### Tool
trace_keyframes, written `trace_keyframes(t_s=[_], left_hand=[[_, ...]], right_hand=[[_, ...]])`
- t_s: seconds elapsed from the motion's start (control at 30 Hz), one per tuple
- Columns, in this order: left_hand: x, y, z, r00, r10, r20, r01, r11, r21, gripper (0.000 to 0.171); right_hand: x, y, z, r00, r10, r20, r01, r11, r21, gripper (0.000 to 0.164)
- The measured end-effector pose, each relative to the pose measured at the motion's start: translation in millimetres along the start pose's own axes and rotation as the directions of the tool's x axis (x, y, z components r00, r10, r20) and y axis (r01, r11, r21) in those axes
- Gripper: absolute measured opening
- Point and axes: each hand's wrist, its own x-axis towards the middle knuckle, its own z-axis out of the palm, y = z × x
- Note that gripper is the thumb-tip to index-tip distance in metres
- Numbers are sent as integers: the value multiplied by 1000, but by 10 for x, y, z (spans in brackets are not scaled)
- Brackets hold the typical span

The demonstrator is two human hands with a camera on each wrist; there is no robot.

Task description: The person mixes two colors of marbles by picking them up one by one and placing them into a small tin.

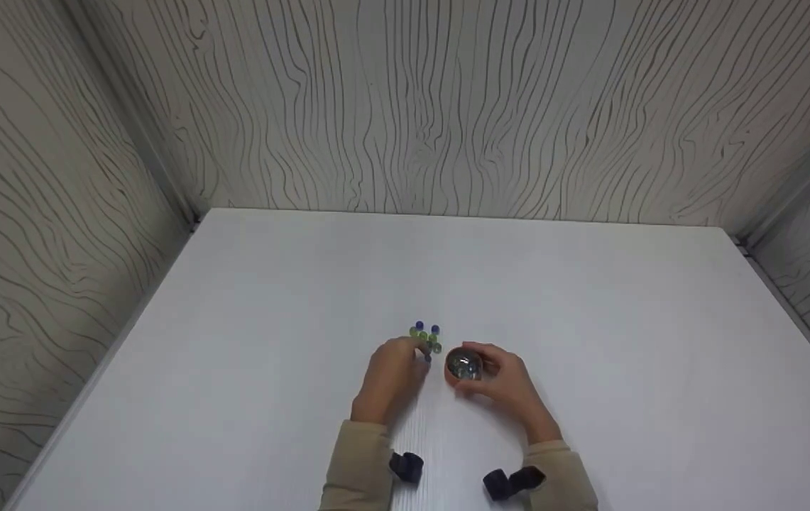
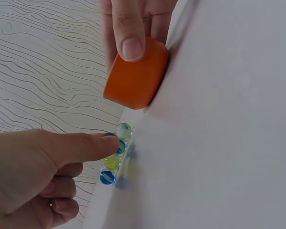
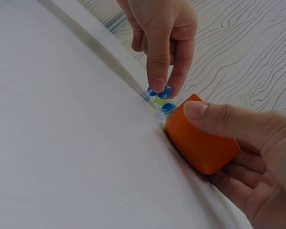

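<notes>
My left hand (image 1: pixel 392 372) reaches into a small cluster of glass marbles (image 1: pixel 419 326), blue and yellow-green, on the white table. Between its thumb and index finger it pinches a blue marble (image 3: pixel 165 91), partly covered by the fingertips. My right hand (image 1: pixel 507 380) grips a small orange cup (image 2: pixel 139 81) by the side, thumb on the near wall and fingers around the far one. The cup stands on the table just right of the marbles, its shiny dark inside facing up in the head view. What lies in it is too small to tell.
The white table (image 1: pixel 248 305) reaches to a back wall (image 1: pixel 419 106) with a wood-grain line pattern. A similar side wall (image 1: pixel 42 213) rises on the left. Dark wrist cameras (image 1: pixel 407 467) sit on both beige sleeves (image 1: pixel 356 465).
</notes>
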Motion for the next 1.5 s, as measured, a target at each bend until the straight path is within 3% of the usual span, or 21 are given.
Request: trace_keyframes(t_s=[0.43, 0.67, 1.1, 1.5], left_hand=[[-3, 48, -56, 1000, 29, -9, -29, 999, 45, 14], [-10, 70, -74, 997, 66, -31, -65, 997, 45, 13], [-13, 139, -103, 993, 106, -51, -102, 991, 88, 16], [-9, 235, -105, 997, 76, -17, -74, 994, 76, 15]], right_hand=[[-12, 20, 32, 999, -28, -47, 27, 999, -25, 65], [12, 27, 25, 1000, 25, -18, -26, 1000, -11, 65], [2, 12, 16, 1000, -16, -8, 16, 1000, 1, 64], [11, 24, 13, 1000, -24, -7, 24, 1000, 0, 64]])
